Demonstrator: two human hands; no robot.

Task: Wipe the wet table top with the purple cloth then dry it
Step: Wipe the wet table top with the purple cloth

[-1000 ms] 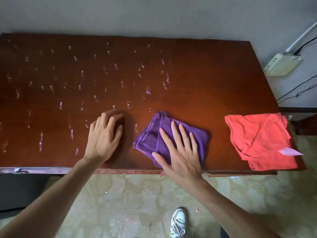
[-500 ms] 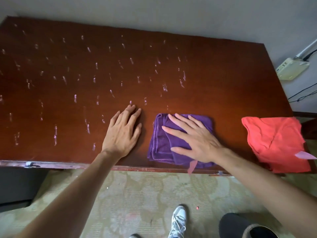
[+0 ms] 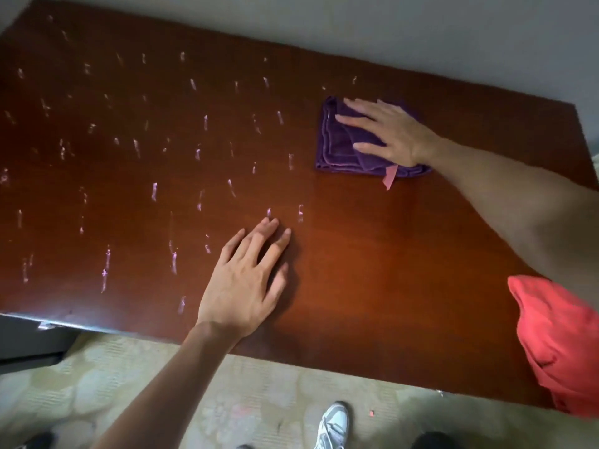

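Observation:
A dark red-brown wooden table top fills the view, with several pale water streaks over its left and middle parts. The folded purple cloth lies flat towards the far right of the table, a pink tag sticking out of its near edge. My right hand presses flat on the cloth, fingers spread and pointing left. My left hand rests palm down on the bare wood near the front edge, fingers apart, holding nothing. The wood between the two hands shows no streaks.
A red cloth lies crumpled at the table's front right corner, partly under my right forearm. A grey wall runs behind the table. Below the front edge are patterned floor covering and a white shoe.
My right hand has pushed the purple cloth away from the front edge towards the far side of the table. The left hand has stayed planted. The view has tilted and moved closer.

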